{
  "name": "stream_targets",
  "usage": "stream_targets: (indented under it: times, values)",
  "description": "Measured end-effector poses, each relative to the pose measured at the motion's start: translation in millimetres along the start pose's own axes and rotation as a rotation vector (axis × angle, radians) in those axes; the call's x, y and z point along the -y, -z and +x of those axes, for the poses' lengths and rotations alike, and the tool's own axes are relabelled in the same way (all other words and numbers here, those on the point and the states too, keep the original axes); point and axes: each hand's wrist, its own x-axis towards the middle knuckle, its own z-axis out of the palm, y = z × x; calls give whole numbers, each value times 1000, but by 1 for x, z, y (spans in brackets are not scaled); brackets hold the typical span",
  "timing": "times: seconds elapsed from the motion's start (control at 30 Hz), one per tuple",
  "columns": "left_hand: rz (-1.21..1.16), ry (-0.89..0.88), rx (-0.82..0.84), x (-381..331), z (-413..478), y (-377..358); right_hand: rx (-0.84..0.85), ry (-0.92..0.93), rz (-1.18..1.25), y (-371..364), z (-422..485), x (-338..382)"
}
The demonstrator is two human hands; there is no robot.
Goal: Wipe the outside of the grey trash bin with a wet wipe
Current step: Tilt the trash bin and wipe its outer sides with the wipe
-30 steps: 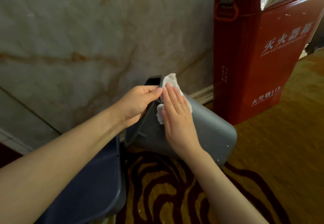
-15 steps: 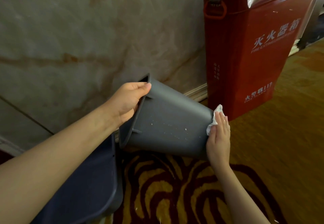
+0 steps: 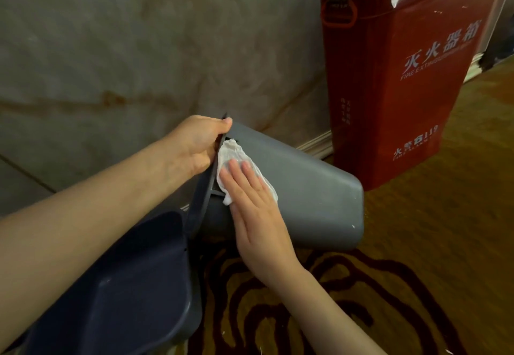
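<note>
The grey trash bin [image 3: 311, 196] lies tipped on its side above the carpet, its bottom pointing right and its rim to the left. My left hand [image 3: 199, 143] grips the top of that rim, thumb on the outer wall. My right hand [image 3: 254, 207] lies flat on the bin's side just below the rim, fingers together, pressing a crumpled white wet wipe [image 3: 233, 157] against the wall. The wipe sticks out beyond my fingertips. A few pale specks show near the bin's bottom edge.
A dark blue-grey lid or tray [image 3: 125, 293] lies at the lower left, under my left forearm. A red fire-extinguisher box [image 3: 397, 76] stands right behind the bin against the marble wall [image 3: 139, 48]. Brown patterned carpet [image 3: 431, 271] covers the floor.
My right hand has slid the wipe from the bin's bottom end back up along the side to just under the rim. The left hand keeps its hold on the rim.
</note>
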Motion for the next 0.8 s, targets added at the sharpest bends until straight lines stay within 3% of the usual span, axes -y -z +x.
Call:
stream_targets:
  times: [0.13,0.37,0.6,0.7,0.8]
  values:
    - [-14,58,-9,-2,8,0,-87,-112,-59,6,-16,-29]
    - [12,48,-22,0,25,7,-269,-527,-58,40,-48,-107]
    - [42,16,-81,-3,37,-3,-335,-790,152,68,-12,-133]
    - [27,32,-95,-2,40,3,-326,-772,142,70,6,-134]
    - [1,51,-89,1,41,6,-253,-594,77,65,24,-117]
